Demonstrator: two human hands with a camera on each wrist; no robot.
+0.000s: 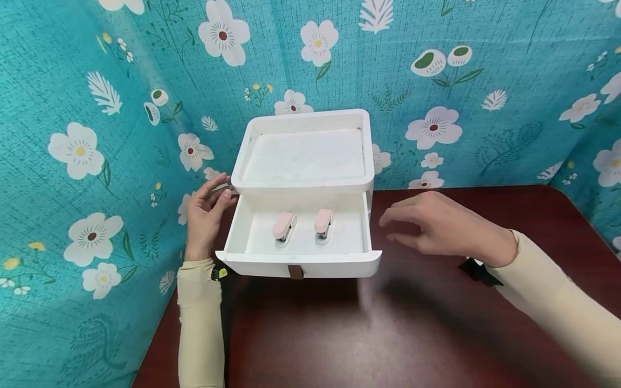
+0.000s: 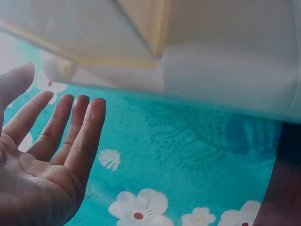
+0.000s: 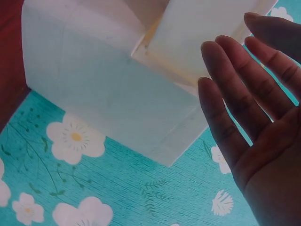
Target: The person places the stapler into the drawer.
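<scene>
A white drawer box (image 1: 305,188) stands at the back of the table, with its drawer (image 1: 335,265) pulled out toward me. Inside the drawer lie two pale pink staplers, a left stapler (image 1: 284,226) and a right stapler (image 1: 323,224). My left hand (image 1: 206,218) is at the box's left side, fingertips near its edge; in the left wrist view the fingers (image 2: 84,134) are spread and hold nothing. To the right of the box hovers my right hand (image 1: 427,223), its fingers loosely bent and bare. A short brown tab (image 1: 295,271) hangs on the drawer front.
The box's top is a shallow tray (image 1: 305,156) with a raised rim. Behind and to the left hangs a teal flowered cloth (image 1: 145,64). The dark reddish table (image 1: 310,339) reaches toward me and to the right.
</scene>
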